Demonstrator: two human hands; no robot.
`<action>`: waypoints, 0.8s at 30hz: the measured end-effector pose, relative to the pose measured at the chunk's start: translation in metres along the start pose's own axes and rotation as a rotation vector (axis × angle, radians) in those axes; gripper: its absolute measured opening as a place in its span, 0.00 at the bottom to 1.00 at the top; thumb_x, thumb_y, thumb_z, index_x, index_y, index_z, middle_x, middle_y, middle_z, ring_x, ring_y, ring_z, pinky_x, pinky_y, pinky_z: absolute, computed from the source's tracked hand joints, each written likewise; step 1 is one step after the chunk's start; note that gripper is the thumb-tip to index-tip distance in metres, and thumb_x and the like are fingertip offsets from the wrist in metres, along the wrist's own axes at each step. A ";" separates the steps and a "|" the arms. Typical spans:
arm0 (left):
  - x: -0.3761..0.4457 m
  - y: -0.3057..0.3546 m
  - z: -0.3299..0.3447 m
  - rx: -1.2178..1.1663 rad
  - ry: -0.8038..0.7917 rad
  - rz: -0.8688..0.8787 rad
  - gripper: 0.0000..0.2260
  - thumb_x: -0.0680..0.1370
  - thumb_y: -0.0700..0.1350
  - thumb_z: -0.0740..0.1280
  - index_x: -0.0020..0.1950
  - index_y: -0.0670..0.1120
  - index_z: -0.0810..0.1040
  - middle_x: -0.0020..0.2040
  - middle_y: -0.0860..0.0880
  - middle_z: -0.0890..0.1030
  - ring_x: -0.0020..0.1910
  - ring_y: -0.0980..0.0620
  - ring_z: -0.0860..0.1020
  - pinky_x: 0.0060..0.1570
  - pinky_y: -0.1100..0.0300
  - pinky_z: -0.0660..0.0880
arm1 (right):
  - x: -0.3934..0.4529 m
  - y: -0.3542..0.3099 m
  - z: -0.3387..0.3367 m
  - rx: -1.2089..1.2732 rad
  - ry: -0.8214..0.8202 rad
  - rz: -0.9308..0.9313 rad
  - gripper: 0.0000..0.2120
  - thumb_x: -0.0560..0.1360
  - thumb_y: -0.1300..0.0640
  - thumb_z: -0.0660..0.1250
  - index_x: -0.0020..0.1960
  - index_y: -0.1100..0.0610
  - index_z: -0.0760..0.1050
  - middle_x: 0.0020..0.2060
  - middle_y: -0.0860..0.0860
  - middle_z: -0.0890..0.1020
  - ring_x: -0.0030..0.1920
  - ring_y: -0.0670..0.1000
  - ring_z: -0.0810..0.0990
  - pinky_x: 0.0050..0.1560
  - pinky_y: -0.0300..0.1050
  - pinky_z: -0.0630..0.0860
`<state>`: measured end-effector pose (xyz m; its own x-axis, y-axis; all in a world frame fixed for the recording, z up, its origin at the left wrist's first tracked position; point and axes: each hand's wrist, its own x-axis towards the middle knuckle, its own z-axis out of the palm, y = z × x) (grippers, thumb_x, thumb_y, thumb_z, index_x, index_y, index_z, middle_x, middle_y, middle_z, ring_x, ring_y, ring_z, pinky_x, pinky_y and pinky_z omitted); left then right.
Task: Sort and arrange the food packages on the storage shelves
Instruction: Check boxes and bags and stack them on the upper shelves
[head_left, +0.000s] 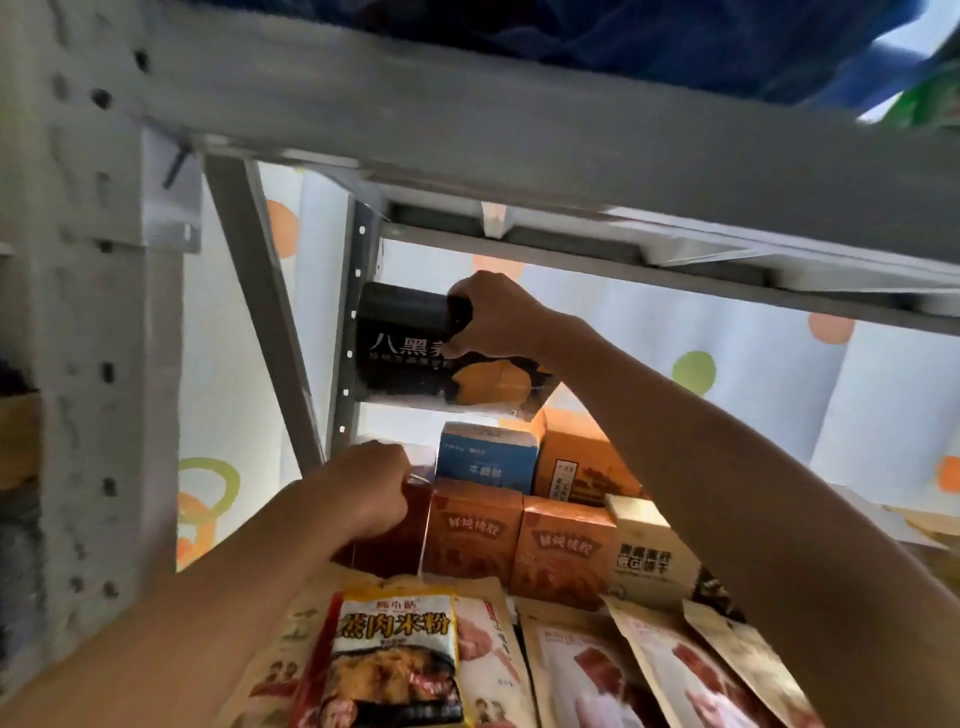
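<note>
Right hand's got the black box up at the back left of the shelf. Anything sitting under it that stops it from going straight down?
Yes. The right hand holds the black box above the stock. Right below it stands a blue box, with an orange box beside it. The left hand grips a dark red package just below-left.

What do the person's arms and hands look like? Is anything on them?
Both arms are bare, with no sleeves showing. The left hand and right hand wear no gloves, and I see no rings, watch or bracelets.
</note>
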<state>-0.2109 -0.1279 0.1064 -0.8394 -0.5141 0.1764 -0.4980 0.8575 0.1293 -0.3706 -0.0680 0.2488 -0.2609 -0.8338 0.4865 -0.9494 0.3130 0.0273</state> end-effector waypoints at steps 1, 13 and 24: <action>-0.003 -0.001 -0.001 0.046 -0.020 0.020 0.13 0.77 0.44 0.64 0.60 0.48 0.80 0.53 0.48 0.80 0.52 0.50 0.78 0.53 0.54 0.76 | -0.010 -0.005 -0.004 -0.033 0.039 -0.015 0.15 0.67 0.51 0.79 0.42 0.53 0.73 0.37 0.47 0.76 0.43 0.51 0.74 0.37 0.42 0.65; -0.102 0.046 -0.050 -0.678 0.571 -0.002 0.06 0.80 0.46 0.65 0.53 0.49 0.81 0.61 0.51 0.78 0.55 0.55 0.73 0.54 0.65 0.67 | -0.130 -0.041 -0.037 -0.124 0.320 -0.071 0.14 0.74 0.51 0.75 0.54 0.56 0.77 0.47 0.52 0.83 0.49 0.51 0.79 0.53 0.47 0.77; -0.215 0.092 -0.036 -1.437 0.412 -0.122 0.40 0.63 0.76 0.69 0.63 0.49 0.77 0.54 0.48 0.84 0.53 0.47 0.82 0.57 0.49 0.77 | -0.308 -0.062 -0.083 0.082 0.264 0.010 0.23 0.72 0.53 0.75 0.65 0.54 0.75 0.58 0.50 0.82 0.59 0.52 0.76 0.62 0.50 0.74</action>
<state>-0.0680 0.0607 0.1152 -0.5695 -0.7582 0.3177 0.2798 0.1846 0.9421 -0.2168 0.2069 0.1698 -0.2261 -0.6798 0.6977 -0.9607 0.2742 -0.0443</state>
